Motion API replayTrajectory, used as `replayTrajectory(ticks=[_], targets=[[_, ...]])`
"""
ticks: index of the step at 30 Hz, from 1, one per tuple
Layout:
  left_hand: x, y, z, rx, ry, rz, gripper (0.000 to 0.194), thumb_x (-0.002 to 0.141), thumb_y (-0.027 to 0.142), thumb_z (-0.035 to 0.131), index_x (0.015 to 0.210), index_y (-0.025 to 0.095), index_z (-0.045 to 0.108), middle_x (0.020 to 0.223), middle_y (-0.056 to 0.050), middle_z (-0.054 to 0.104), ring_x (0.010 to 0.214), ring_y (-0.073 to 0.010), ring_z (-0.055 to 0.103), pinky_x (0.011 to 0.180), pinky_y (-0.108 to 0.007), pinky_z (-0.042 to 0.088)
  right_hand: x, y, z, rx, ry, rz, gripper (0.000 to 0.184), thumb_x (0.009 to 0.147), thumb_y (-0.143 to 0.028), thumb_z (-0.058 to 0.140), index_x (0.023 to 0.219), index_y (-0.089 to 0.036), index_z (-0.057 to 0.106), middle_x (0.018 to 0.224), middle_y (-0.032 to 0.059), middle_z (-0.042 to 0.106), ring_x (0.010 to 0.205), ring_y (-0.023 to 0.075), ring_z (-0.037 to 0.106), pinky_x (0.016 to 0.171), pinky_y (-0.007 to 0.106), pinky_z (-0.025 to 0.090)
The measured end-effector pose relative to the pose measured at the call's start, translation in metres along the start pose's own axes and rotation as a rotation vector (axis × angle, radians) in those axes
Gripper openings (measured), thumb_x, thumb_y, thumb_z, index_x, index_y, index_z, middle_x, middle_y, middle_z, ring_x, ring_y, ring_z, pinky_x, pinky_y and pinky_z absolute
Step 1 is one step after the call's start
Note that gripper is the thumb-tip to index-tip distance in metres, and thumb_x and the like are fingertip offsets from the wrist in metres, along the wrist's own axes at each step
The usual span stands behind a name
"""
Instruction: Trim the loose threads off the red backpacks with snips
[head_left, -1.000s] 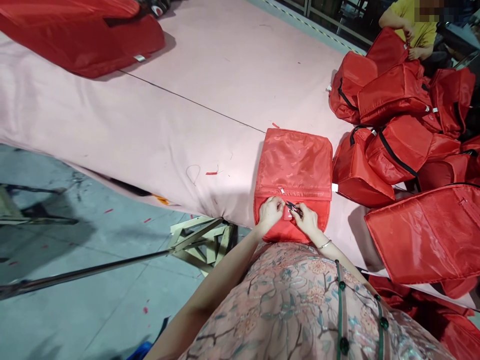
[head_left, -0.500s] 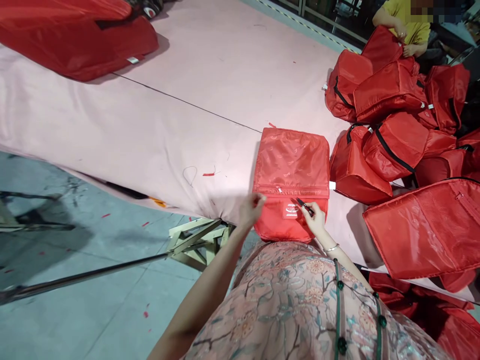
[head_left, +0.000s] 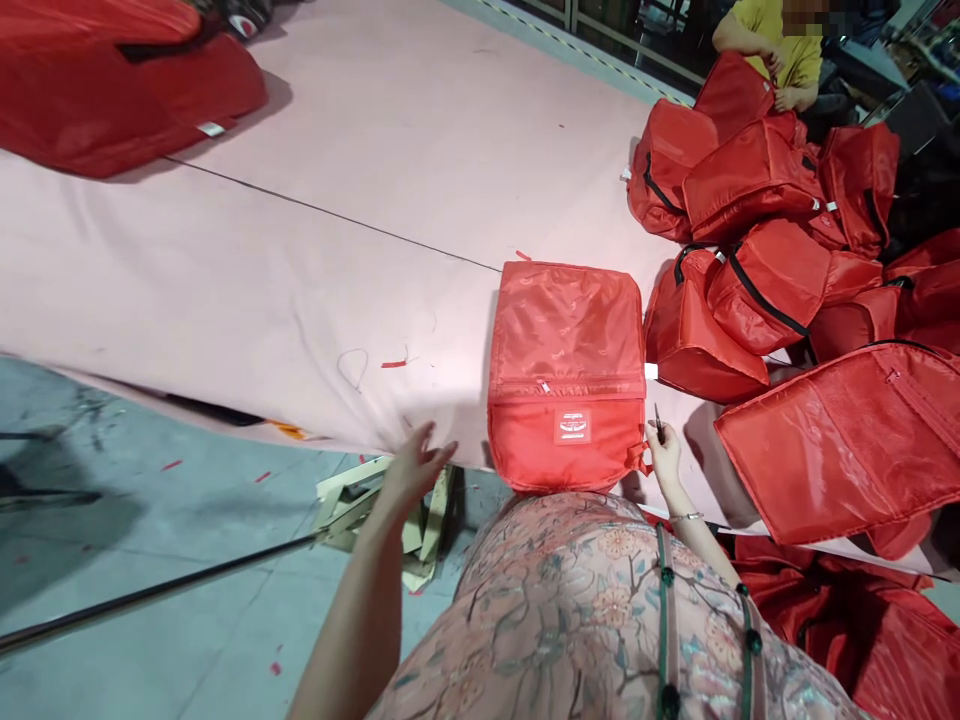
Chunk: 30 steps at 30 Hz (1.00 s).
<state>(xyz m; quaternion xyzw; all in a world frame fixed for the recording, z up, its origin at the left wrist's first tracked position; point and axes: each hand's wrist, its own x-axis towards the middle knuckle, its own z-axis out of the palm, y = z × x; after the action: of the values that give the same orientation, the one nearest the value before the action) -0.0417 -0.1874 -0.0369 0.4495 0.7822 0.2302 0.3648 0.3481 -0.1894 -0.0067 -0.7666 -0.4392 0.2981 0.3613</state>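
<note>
A flat red bag (head_left: 566, 330) lies in front of me on the pink cloth, with a zipper across its middle and a printed label on its lower part. To its left, my left hand (head_left: 414, 462) hovers over the table edge, fingers apart and holding nothing. My right hand (head_left: 666, 458) is closed around small dark thread snips (head_left: 659, 428), their tip pointing up, just beside the bag's lower right edge. A small red loop of the bag shows by those fingers; whether they touch it I cannot tell.
Red bags (head_left: 772, 275) are piled on the right, and another red bag (head_left: 127, 100) lies at the far left. A person in yellow (head_left: 795, 60) works behind the pile. Below the pink-covered table (head_left: 337, 250) are a metal frame (head_left: 420, 540) and pole (head_left: 165, 590).
My left hand has moved left off the bag and its fingers have spread. My right hand, still with the snips, has shifted from over the label to the bag's right side.
</note>
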Motion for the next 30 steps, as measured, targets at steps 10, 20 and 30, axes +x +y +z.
replayTrajectory(ticks=[10,20,30], targets=[[-0.025,0.042,0.053,0.141,-0.099,0.094,0.040,0.075,0.038,0.050,0.105,0.012,0.053,0.101,-0.014,0.064,0.088,-0.0247,0.062,0.077,-0.036,0.047,-0.001,-0.009,0.012,-0.008,-0.032,-0.009,0.026,0.078,-0.044,0.044,0.069,-0.020,0.048,0.061,0.0010,0.053,0.057,0.0142,0.047,0.052,0.025,0.042],[0.048,0.044,-0.024,0.022,0.580,0.245,0.046,0.077,0.020,0.047,0.122,0.011,0.050,0.125,-0.013,0.054,0.118,-0.0236,0.047,0.103,-0.039,0.035,-0.058,-0.047,0.096,0.223,-0.767,-0.271,0.029,0.077,-0.047,0.054,0.074,-0.019,0.061,0.070,0.0001,0.060,0.065,0.0128,0.052,0.060,0.023,0.042],[0.024,0.116,0.042,0.122,0.261,0.560,0.039,0.086,0.040,0.039,0.108,0.014,0.057,0.114,-0.011,0.062,0.110,-0.0229,0.054,0.098,-0.039,0.039,0.029,-0.061,0.076,0.458,-0.284,-0.036,0.034,0.072,-0.049,0.058,0.069,-0.016,0.059,0.065,0.0011,0.059,0.058,0.0110,0.052,0.056,0.022,0.042]])
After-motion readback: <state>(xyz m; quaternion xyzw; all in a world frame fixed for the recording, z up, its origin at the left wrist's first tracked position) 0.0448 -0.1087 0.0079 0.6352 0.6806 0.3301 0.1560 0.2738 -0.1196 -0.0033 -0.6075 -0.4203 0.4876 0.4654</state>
